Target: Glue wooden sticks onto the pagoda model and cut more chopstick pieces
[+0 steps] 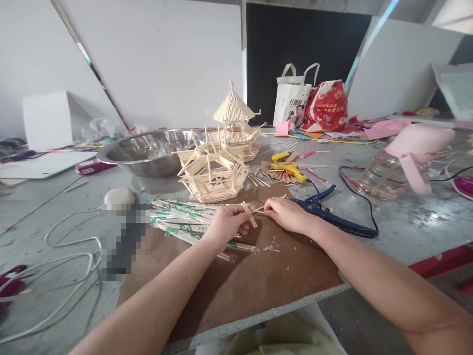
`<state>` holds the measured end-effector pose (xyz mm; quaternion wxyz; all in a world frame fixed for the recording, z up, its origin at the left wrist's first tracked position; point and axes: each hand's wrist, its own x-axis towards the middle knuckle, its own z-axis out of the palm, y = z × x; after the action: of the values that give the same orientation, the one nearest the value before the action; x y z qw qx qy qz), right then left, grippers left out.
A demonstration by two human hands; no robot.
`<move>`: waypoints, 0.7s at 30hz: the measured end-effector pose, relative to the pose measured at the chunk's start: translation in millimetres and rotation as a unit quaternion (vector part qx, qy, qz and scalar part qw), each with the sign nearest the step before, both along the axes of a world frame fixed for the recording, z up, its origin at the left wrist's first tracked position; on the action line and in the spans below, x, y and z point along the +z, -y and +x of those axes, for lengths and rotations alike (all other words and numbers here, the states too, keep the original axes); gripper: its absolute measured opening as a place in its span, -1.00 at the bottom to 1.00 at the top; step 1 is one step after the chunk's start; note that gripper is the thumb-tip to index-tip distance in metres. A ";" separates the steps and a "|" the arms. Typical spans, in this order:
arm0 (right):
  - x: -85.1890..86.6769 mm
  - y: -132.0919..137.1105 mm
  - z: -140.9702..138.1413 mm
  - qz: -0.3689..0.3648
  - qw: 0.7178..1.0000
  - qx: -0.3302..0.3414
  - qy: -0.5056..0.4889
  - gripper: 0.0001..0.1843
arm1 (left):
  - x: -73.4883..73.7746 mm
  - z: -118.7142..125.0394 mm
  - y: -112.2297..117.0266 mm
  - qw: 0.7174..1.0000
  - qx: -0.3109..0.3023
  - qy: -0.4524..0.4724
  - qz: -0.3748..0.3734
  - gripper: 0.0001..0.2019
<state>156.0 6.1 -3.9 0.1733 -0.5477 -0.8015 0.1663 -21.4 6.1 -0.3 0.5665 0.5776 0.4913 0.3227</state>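
Note:
My left hand pinches short wooden sticks between thumb and fingers, above the brown board. Close beside it, my right hand is closed on a thin wooden stick that reaches toward the left hand's sticks; whether they are joined I cannot tell. Under and left of my left hand lie several wrapped chopsticks in clear and green sleeves. Just beyond the hands stands an open lattice frame of sticks. Behind it rises a stick pagoda with a pointed roof.
A steel basin is at the back left. Yellow glue guns and a blue cutter lie right of centre. A pink-lidded jug stands at far right, bags at the back. A white cable curls at left.

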 end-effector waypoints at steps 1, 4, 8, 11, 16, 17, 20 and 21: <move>0.4 -0.6 -0.8 -0.022 0.999 -0.009 -0.048 -0.88 | 0.1 0.0 -0.1 1.000 0.003 0.007 -0.004 -0.75; 0.8 0.6 -5.9 -0.131 0.966 -0.022 -0.220 -0.88 | 1.4 0.9 0.6 0.999 0.013 0.030 -0.015 -0.76; -2.3 5.1 -14.0 -0.240 0.902 -0.019 -0.358 -0.84 | 4.6 3.1 3.5 0.997 0.014 0.062 -0.036 -0.77; -5.9 6.3 -17.2 -0.243 0.891 -0.017 -0.384 -0.83 | 5.7 4.3 5.4 0.996 0.012 0.078 -0.042 -0.79; -8.9 5.2 -19.3 -0.245 0.885 -0.005 -0.395 -0.85 | 3.3 4.3 4.9 0.998 0.014 0.062 -0.029 -0.78; -8.9 5.3 -19.8 -0.247 0.883 -0.003 -0.398 -0.86 | 2.8 4.3 4.6 0.998 0.016 0.059 -0.027 -0.78; -8.0 6.1 -21.2 -0.252 0.879 -0.004 -0.406 -0.87 | 2.5 4.5 4.3 0.998 0.020 0.051 -0.018 -0.76; -7.8 6.4 -21.5 -0.251 0.879 -0.005 -0.405 -0.88 | 2.7 4.6 4.4 0.999 0.021 0.047 -0.014 -0.76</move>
<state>134.5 -0.4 -11.6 0.3404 -0.4617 -0.5895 0.5688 -16.8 1.7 2.5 0.5898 0.5432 0.4808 0.3547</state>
